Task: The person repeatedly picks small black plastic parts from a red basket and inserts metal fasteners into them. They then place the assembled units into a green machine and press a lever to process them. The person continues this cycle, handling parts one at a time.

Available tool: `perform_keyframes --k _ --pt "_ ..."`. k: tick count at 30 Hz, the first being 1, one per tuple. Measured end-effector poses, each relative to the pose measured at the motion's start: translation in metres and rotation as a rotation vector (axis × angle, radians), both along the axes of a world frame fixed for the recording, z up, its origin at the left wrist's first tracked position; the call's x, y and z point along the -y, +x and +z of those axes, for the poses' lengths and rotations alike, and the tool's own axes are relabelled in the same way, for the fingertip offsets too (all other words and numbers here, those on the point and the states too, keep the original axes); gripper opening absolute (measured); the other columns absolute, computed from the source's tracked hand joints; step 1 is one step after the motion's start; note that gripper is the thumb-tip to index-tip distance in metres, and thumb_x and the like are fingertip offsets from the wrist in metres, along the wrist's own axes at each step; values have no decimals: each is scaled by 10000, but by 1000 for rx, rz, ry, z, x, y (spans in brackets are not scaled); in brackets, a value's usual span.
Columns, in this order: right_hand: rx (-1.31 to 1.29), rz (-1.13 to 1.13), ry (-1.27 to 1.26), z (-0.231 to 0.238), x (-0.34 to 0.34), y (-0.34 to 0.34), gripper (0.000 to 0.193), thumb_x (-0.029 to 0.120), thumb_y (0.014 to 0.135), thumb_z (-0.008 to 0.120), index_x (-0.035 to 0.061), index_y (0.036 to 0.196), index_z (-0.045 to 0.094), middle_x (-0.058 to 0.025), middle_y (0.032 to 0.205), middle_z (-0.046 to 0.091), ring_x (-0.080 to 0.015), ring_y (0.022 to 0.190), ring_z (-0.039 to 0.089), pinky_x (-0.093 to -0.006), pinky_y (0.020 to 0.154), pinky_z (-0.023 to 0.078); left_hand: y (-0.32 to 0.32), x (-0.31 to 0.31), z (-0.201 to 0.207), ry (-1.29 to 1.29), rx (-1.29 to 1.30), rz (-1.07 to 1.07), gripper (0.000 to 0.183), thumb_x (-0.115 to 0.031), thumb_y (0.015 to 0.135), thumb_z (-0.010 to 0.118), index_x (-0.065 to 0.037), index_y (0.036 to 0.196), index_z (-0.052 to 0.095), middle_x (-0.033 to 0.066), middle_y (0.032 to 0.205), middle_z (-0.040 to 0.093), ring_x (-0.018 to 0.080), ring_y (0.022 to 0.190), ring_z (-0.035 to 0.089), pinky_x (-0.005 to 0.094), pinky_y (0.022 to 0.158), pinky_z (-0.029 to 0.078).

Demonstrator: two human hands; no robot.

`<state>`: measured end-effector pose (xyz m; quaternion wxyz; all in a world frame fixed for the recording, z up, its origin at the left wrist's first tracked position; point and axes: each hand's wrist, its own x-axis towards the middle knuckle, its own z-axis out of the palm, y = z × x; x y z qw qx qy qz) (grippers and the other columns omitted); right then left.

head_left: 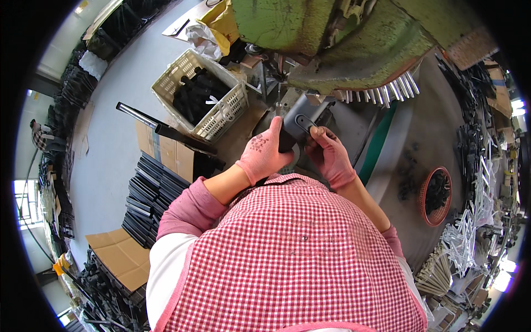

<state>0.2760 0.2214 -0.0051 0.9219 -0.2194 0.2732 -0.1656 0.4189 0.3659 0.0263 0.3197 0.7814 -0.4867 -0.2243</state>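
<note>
My left hand (264,152), in a pink glove with a dark print, wraps round the near, black end of a dark grey elongated part (297,110). Its thumb points forward along the part's left side. My right hand (333,160), also gloved in pink, is closed in a pinch at the part's right side. Its fingertips meet the end of a small black round-ended piece (302,120) that lies against the grey part. The part's far end reaches under a worn green machine (343,61), beside an upright metal pin (279,99).
A cream plastic crate (221,119) of black parts stands ahead left. Stacked black bars (149,199) and an open cardboard box (119,257) are at left. Silver rods (395,91) stick out below the machine. A red basket (435,196) of dark pieces sits at right.
</note>
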Motion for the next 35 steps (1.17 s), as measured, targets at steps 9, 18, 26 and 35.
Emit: perform_keyframes --k 9,18,26,35 --pt "326 61 -255 -42 12 74 275 180 941 671 108 1192 587 -55 1192 632 -218 1101 617 -391 962 501 44 2 18 -7 199 117 512 -224 733 726 -19 1099 433 223 926 655 388 905 674 460 746 545" --pt "152 17 -351 -26 17 88 379 280 970 638 82 1278 541 -87 1238 605 -225 1112 606 -372 910 515 68 15 29 195 122 -65 692 -284 780 717 78 1236 343 289 991 655 395 935 676 442 741 541" --pt "-136 -56 -342 -35 6 95 157 184 949 664 53 1034 679 -15 982 680 -148 868 635 -297 774 509 98 18 -5 300 -94 -67 741 -362 751 771 82 1212 396 320 1108 635 432 1075 634 438 921 503" --pt "-62 -149 -351 -11 -21 95 343 199 919 702 53 1212 599 -41 1128 691 -196 1047 652 -307 934 493 146 8 10 371 -27 -164 683 -338 766 760 77 1182 412 314 1070 646 404 1045 647 433 893 494"
